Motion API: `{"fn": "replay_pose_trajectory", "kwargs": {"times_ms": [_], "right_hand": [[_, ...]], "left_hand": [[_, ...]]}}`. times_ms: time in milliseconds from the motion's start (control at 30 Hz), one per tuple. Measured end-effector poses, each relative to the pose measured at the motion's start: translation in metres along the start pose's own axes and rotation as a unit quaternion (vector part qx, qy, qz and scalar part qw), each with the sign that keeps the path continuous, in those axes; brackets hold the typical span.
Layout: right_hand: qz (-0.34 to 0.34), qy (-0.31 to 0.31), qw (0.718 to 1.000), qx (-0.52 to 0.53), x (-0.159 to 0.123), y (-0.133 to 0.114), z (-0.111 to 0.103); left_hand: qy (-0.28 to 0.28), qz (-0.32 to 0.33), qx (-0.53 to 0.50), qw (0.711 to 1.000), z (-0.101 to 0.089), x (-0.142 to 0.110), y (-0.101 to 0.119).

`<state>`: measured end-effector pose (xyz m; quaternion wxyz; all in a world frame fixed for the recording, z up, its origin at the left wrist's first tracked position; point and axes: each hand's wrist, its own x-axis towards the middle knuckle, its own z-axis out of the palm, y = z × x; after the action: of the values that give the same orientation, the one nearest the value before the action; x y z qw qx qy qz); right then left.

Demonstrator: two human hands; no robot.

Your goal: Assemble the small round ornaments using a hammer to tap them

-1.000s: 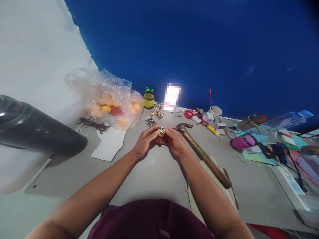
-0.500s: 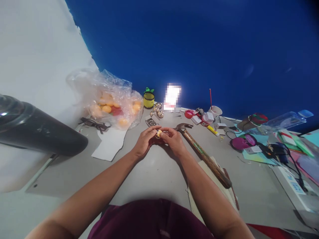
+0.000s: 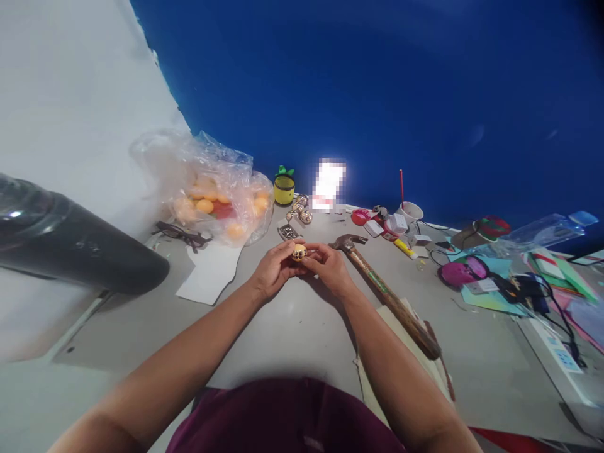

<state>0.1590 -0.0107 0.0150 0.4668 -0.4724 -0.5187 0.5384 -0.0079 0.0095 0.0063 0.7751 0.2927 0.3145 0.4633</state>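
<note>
A small orange ball (image 3: 299, 252) studded with shiny bits sits between the fingertips of both hands, above the grey table (image 3: 292, 327). My left hand (image 3: 274, 272) cups it from the left. My right hand (image 3: 330, 267) pinches it from the right. Just beyond the hands lies a small tray of shiny studs (image 3: 288, 232), and farther back a cluster of finished studded balls (image 3: 300, 209). A wooden-handled hammer (image 3: 384, 292) lies on the table right of my right hand.
A clear plastic bag of orange balls (image 3: 214, 198) stands at back left, with a yellow cup (image 3: 284, 189) beside it. A black cylinder (image 3: 70, 242) juts in from the left. White paper (image 3: 207, 277), dark eyeglasses (image 3: 182, 234), a paper cup (image 3: 409, 212) and craft clutter (image 3: 509, 277) crowd the right.
The ball has turned slightly between my fingers. Both hands stay in the same place; the view has shifted a little.
</note>
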Motion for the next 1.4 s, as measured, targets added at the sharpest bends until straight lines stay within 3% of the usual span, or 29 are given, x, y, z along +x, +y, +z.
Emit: {"fn": "replay_pose_trajectory", "kwargs": {"times_ms": [233,433,533,633,733,800,867,967,1100,1200,1300,1400], "right_hand": [[0.041,0.011,0.998,0.052,0.002,-0.003,0.001],[0.042,0.034,0.999,0.008,0.003,0.001,0.002],[0.004,0.089,0.993,-0.074,0.004,0.005,-0.004],[-0.056,0.175,0.956,-0.227,0.005,0.004,-0.016],[-0.084,0.237,0.876,-0.411,0.005,-0.002,-0.034],[-0.058,0.258,0.822,-0.505,0.003,-0.009,-0.047],[0.003,0.255,0.787,-0.562,0.000,-0.016,-0.058],[0.101,0.205,0.772,-0.593,-0.003,-0.024,-0.070],[0.164,0.139,0.760,-0.613,-0.002,-0.025,-0.077],[0.182,0.128,0.749,-0.624,0.000,-0.025,-0.077],[0.186,0.126,0.749,-0.624,0.002,-0.024,-0.075],[0.133,0.151,0.751,-0.629,0.000,-0.025,-0.070]], "left_hand": [[0.001,-0.007,0.021,1.000,0.002,-0.002,-0.001],[-0.003,-0.033,-0.037,0.999,0.002,-0.001,0.000],[0.016,-0.061,-0.066,0.996,0.002,0.000,0.003],[0.036,-0.090,-0.104,0.990,0.001,0.003,0.007],[0.032,-0.094,-0.126,0.987,-0.001,0.005,0.010],[0.021,-0.085,-0.128,0.988,-0.002,0.005,0.011],[0.007,-0.074,-0.120,0.990,-0.003,0.003,0.011],[-0.002,-0.050,-0.091,0.995,-0.002,0.001,0.010],[0.013,0.017,-0.003,1.000,0.001,-0.001,0.006],[0.021,0.064,0.121,0.990,0.002,-0.002,0.002],[0.032,0.112,0.258,0.959,0.000,-0.003,0.000],[0.050,0.141,0.327,0.933,-0.003,-0.002,-0.002]]}}
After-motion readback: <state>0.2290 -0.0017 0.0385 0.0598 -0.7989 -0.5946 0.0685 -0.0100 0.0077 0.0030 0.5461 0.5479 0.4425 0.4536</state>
